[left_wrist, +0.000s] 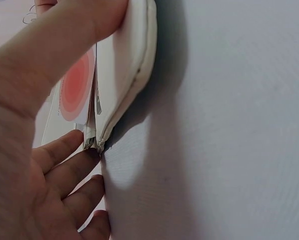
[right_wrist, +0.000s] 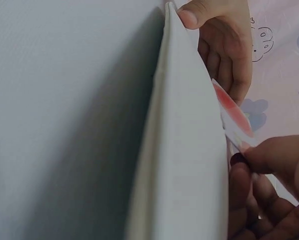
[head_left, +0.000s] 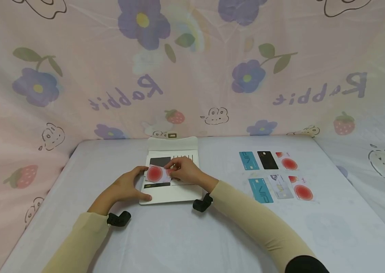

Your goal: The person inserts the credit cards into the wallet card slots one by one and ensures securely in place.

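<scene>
A white card holder [head_left: 175, 194] lies unfolded on the white-covered table, its flap [head_left: 172, 144] at the far side. My left hand [head_left: 126, 185] rests along its left side, thumb on the near left corner and fingertips against the edge; in the left wrist view the fingers [left_wrist: 72, 172] are spread apart. Between thumb and index finger my right hand [head_left: 187, 170] pinches the right end of a white card with a red circle [head_left: 154, 173]. That card overlaps the holder's left panel, below a dark grey card [head_left: 160, 162] and above a black strip [head_left: 157, 185].
To the right, cards lie in two rows: blue VIP cards [head_left: 249, 160], a black card [head_left: 267, 160], a silver-white card [head_left: 281, 186] and white cards with red circles [head_left: 288, 161]. A patterned curtain [head_left: 206, 68] hangs behind the table.
</scene>
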Available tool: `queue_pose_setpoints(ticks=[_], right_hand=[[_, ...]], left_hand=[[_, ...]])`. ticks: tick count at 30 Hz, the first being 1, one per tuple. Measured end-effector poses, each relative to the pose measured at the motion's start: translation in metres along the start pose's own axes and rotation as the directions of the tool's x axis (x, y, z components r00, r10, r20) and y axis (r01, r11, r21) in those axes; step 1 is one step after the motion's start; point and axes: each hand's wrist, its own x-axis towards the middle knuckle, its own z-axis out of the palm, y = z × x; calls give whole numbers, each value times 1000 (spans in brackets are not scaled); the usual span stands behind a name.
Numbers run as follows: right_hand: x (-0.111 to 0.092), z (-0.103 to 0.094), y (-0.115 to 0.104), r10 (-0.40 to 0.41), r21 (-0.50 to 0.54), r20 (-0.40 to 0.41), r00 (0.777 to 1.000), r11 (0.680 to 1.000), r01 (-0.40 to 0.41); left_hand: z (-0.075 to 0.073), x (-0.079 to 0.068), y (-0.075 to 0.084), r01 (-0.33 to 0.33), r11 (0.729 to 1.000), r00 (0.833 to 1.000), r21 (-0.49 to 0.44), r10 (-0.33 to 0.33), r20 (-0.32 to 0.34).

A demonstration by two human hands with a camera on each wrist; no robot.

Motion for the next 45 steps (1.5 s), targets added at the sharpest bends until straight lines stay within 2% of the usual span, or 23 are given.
queue_pose_setpoints(ticks=[11, 20, 28, 45], right_hand=[[3, 2, -2, -8, -95, 13, 1000, 995, 9], [2, 4, -4, -18, -117, 9, 1000, 993, 19], [2, 3, -6, -39, -91, 7, 999, 995, 40], [5, 4, -4, -21, -41, 41, 999, 999, 23]], left_hand=[[0, -1, -1, -7, 1000, 1000, 5, 7, -2], [-1, -1, 0, -8, 1000, 1000, 15, 8, -3], [-1, -1, 0, -14, 1000, 1000, 7, 14, 2], [-1, 0, -2, -14, 1000, 1000, 9, 14, 3]])
